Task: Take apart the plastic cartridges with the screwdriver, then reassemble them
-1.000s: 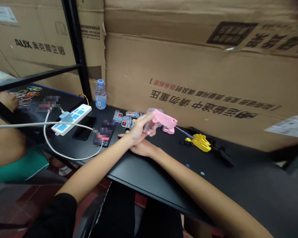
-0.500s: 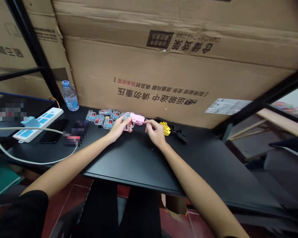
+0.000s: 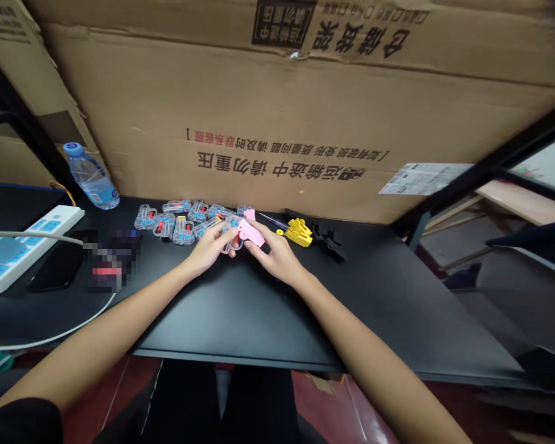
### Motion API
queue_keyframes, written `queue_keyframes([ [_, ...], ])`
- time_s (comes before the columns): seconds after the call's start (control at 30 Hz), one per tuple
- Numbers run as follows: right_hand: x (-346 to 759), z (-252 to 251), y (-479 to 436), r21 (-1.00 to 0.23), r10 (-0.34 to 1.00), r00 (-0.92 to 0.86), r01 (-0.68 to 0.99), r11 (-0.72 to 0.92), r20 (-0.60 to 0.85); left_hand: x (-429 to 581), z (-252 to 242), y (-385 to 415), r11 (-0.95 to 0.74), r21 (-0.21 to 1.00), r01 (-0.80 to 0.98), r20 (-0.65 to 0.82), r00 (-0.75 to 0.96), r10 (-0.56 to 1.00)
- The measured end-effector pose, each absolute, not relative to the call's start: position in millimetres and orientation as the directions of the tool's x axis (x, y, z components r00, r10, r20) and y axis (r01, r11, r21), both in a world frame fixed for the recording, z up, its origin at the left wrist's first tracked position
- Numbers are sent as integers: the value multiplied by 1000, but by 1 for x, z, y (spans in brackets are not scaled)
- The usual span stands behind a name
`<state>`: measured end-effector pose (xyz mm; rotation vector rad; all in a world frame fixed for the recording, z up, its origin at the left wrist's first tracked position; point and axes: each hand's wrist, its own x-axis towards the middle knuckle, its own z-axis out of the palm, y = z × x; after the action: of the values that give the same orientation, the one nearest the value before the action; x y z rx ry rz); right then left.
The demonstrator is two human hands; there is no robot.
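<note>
My left hand (image 3: 209, 248) grips a clear plastic piece (image 3: 234, 242) with a red part inside, near the middle of the black table. Against it, my right hand (image 3: 277, 251) pinches a pink piece (image 3: 251, 234) between thumb and fingers. The two pieces touch or overlap; the exact joint is too small to make out. Several clear pieces with blue and red parts (image 3: 184, 229) lie behind and left of my left hand. Beyond my right hand are yellow parts (image 3: 299, 232) and black parts (image 3: 329, 242). Another pink piece (image 3: 249, 214) shows just behind the hands.
A water bottle (image 3: 92, 179) leans at the back left, near a white power strip (image 3: 37, 240) and a dark phone (image 3: 60, 268). A white cable (image 3: 69, 330) curves over the table's left side. Cardboard (image 3: 240, 98) stands along the back.
My right hand has moved from beside the pink pieces to take hold of one and bring it to the clear piece. The view has shifted, so the bottle and power strip sit farther left.
</note>
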<state>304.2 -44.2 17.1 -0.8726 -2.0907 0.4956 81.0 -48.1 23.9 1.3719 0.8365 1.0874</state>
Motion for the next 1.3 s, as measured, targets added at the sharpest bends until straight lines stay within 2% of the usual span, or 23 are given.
queue_keyframes([
  [0.2,305,12,-44,-648,742,-448,377,662,498,81,20,-48,-97,978,-185,157,348,924],
  [0.4,305,10,-46,-688,762,-459,359,630,458,82,15,-53,-100,988,-119,133,319,938],
  [0.73,306,14,-52,-669,787,-461,435,603,410,87,16,-56,-53,985,-163,100,294,951],
  [0.93,308,18,-49,-568,797,-454,560,603,398,85,20,-51,-58,988,-145,98,287,953],
  [1.1,304,19,-48,-605,784,-445,502,618,433,87,19,-53,-115,989,-88,132,224,966],
  [1.3,301,16,-50,-630,831,-385,543,555,401,85,13,-50,-112,993,-42,118,232,965],
])
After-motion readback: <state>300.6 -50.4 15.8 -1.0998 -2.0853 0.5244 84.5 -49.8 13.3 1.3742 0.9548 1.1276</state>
